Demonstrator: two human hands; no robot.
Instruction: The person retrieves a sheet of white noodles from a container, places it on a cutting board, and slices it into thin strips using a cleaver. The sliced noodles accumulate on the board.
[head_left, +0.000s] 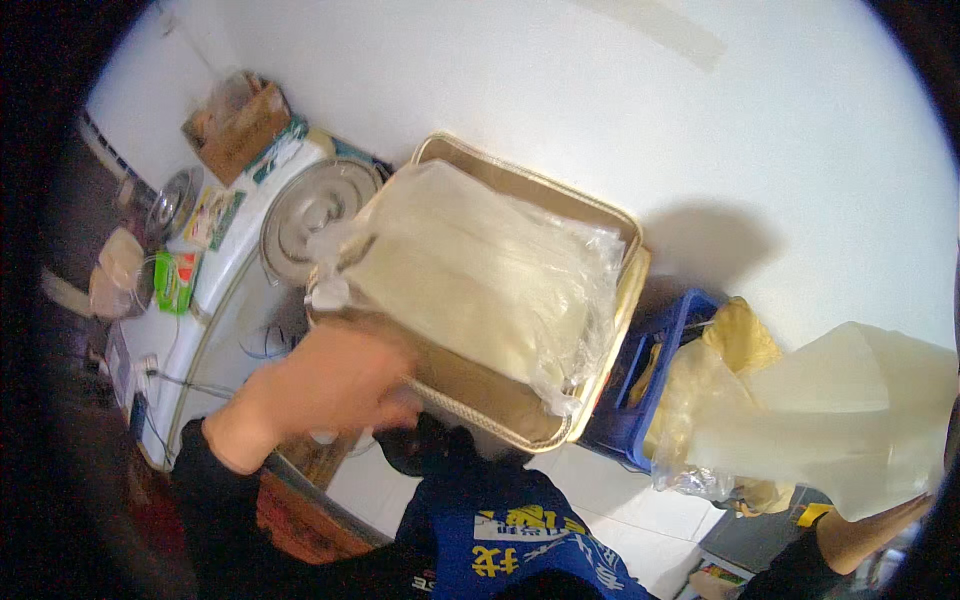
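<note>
My left hand (330, 379), blurred, is curled at the near left corner of a fabric-lined rectangular bin (480, 405). Its fingertips are hidden, so I cannot tell whether it grips the rim. A small white object (330, 293) shows just beyond the knuckles. Inside the bin lies a clear plastic bag (592, 330) around a stack of pale, flat sheets (465, 285). At the far right, a large pale translucent sheet (825, 420) hangs in the air from my right hand (904, 510). The sheet and the picture's rim hide most of those fingers.
A blue plastic basket (641, 420) with crumpled yellowish wrapping (739, 334) stands right of the bin. On the left, a white table (232, 251) bears a round transparent lid (322, 214), a cardboard box (240, 127), a green packet (174, 281) and cables. A white wall (525, 90) rises behind.
</note>
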